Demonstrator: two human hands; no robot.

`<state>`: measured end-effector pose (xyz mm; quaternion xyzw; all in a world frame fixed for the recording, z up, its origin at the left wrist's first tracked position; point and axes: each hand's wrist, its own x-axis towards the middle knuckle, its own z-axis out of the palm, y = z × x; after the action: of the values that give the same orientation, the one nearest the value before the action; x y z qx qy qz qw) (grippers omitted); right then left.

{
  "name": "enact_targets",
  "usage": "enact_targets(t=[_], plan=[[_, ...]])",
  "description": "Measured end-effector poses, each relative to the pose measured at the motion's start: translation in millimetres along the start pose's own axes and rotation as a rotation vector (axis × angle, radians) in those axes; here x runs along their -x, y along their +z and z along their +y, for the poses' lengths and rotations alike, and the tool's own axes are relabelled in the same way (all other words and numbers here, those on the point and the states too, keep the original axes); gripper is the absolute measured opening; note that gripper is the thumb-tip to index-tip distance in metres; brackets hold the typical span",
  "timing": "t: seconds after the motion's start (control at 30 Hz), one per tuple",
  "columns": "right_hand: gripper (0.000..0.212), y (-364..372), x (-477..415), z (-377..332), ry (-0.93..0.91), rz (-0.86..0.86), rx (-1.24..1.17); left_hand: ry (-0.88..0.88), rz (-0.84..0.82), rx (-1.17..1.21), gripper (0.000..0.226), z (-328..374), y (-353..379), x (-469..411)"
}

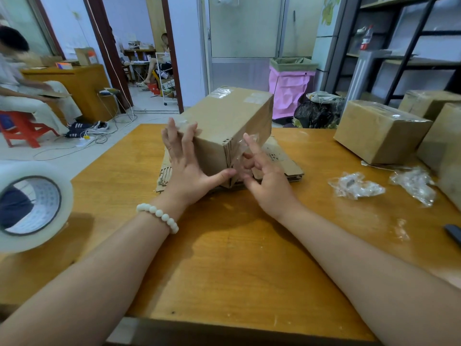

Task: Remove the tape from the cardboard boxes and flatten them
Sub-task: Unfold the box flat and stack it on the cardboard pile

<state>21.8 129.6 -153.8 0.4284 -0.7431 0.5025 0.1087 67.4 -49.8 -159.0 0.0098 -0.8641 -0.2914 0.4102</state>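
Note:
A taped brown cardboard box (pixel 229 121) stands on a stack of flattened cardboard (pixel 284 163) in the middle of the wooden table (pixel 224 258). My left hand (pixel 185 166) presses flat against the box's near-left face, fingers spread, thumb at the bottom corner. My right hand (pixel 264 176) pinches a strip of clear tape (pixel 240 151) that is partly peeled off the box's near edge. Patches of clear tape still stick to the box's top.
More taped boxes (pixel 379 131) stand at the right of the table. Crumpled tape wads (pixel 356 186) lie near them. A big roll of clear tape (pixel 30 206) sits at the left edge. A dark object (pixel 454 233) lies at the right edge. People sit at the back left.

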Motion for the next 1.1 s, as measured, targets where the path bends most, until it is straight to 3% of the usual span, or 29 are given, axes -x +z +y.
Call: enact_targets(t=[0.17,0.57,0.93,1.1], plan=[[0.064,-7,-1,-1,0.101,-0.026,-0.151,0.023,-0.076,-0.088,0.130,0,0,2],[0.054,-10,-1,-7,0.142,-0.027,-0.219,-0.007,-0.068,-0.043,0.109,-6,0,-1],[0.016,-9,1,-13,0.265,-0.009,-0.316,0.028,-0.091,-0.043,0.106,-8,0,1],[0.026,-7,-4,-11,0.382,0.129,-0.336,0.068,-0.084,-0.084,0.104,-8,2,1]])
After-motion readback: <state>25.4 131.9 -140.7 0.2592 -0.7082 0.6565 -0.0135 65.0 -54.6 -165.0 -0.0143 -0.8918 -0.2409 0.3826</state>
